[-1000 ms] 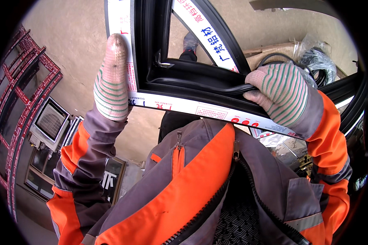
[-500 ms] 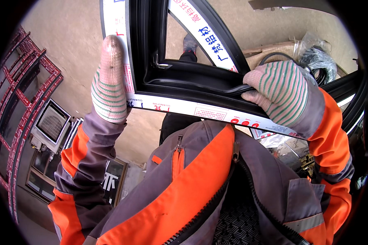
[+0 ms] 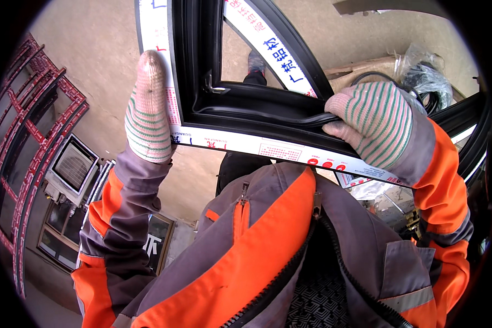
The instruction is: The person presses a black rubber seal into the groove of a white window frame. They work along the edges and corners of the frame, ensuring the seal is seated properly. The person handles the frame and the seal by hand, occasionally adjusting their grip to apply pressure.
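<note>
Tan floor [image 3: 98, 65] spreads beneath everything I can see from my remote seat through the head camera. Nearest to me is the gray and orange jacket [image 3: 229, 257] on the wearer's body, its zipper partly undone. Just past it, a black window frame [image 3: 257, 104] with white printed tape on its sides is held up in front of the jacket, one corner toward the left and a curved bar slanting across the upper part.

At that corner I have the left grip [image 3: 149, 109], a hand in a striped glove, upright against the outer taped side. Its fingers are mostly hidden from me, so I cannot tell whether it is clasping the side or only pressing on it. My right grip [image 3: 374, 123], gloved the same way, is pinched on a black rubber strip [image 3: 311, 119] that runs along the inside of the lower bar.

Beyond, through the frame's opening, I see a shoe [image 3: 256, 60] on the floor. Farther right lies a clear plastic bag [image 3: 429, 82] around something dark and coiled. Off to the left are red-wrapped curved bars [image 3: 30, 123] and a pale box with a grille [image 3: 71, 164].
</note>
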{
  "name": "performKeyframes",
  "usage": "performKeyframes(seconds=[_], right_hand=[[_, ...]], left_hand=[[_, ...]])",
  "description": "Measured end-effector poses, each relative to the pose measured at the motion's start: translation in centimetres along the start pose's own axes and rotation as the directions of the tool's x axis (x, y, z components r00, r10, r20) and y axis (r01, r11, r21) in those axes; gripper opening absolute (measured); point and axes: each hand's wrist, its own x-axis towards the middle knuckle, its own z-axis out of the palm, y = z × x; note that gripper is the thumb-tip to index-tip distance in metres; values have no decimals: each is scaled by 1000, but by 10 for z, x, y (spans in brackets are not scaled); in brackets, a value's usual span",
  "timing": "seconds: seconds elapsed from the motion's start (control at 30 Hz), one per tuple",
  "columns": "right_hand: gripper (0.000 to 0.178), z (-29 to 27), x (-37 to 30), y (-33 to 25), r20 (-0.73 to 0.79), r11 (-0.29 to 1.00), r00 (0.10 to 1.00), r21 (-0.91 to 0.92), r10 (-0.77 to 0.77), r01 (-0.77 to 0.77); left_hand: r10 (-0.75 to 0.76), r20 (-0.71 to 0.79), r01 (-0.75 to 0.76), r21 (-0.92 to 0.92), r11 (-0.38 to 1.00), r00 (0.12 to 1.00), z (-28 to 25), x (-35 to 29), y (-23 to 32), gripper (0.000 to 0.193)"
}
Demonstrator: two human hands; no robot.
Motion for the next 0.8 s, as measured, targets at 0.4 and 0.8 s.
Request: performKeyframes(seconds=[0.4,0.8], right_hand=[[27,6,-3,4,-53,999,998,28,-17,18],[25,8,-9,7,-77,999,997,45,-13,16]], left_hand=[[-42,-73,35,-86,996,996,8,-5,9,67],[-19,-242,21,9,1000,970,5,-7,8,60]])
